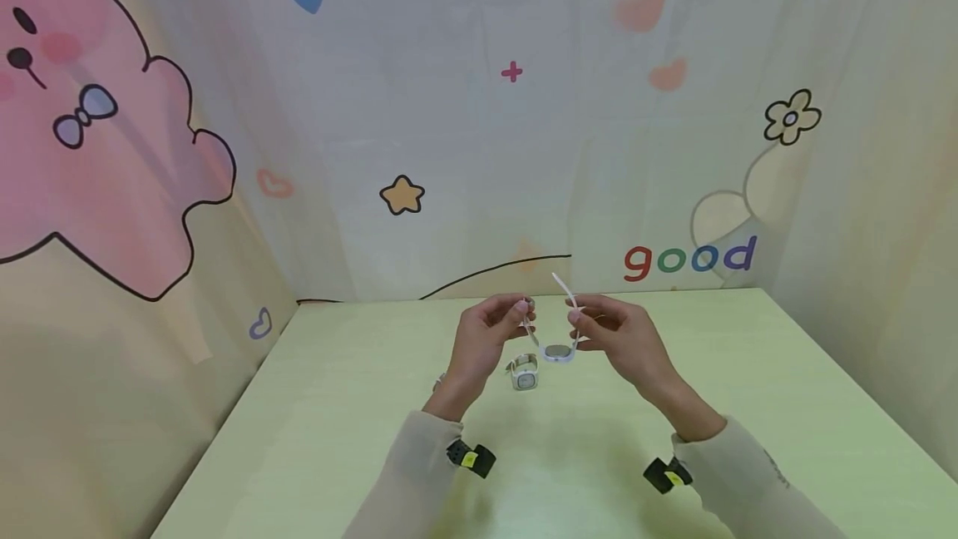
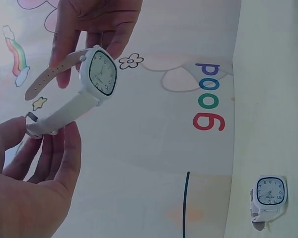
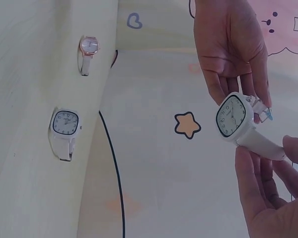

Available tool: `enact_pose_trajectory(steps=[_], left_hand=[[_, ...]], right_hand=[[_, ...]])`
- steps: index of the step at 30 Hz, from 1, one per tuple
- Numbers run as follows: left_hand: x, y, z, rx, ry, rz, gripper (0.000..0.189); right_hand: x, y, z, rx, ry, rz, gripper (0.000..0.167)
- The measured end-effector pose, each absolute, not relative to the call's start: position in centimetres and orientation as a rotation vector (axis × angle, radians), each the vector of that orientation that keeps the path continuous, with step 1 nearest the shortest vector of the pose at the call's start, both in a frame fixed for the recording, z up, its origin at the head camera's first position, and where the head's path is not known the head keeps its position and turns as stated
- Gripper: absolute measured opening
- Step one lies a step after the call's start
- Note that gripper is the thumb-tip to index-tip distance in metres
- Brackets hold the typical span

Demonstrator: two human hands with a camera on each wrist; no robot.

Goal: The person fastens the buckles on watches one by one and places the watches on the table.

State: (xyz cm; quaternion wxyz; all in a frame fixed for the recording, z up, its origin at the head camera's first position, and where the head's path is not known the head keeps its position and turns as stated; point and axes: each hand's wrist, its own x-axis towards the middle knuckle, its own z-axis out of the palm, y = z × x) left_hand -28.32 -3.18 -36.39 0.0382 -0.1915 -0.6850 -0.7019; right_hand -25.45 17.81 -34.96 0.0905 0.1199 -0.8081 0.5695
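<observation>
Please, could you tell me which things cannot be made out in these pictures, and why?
- Head view: the rose-rimmed watch, mostly hidden behind the wrist of the left hand.
- Head view: the held watch; its dial markings are too small to read.
- Right wrist view: part of the right hand, cut off by the right and bottom edges.
</observation>
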Motion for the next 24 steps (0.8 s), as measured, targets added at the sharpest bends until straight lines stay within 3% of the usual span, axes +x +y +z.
enact_pose_trajectory(steps=[24], left_hand=[[-27.47,-3.46,-35.69,-0.559,-1.899,-2.278,0.031]], right_hand=[[-24.51,16.9,-35.3,0.538,-2.444,1.521,0.032]])
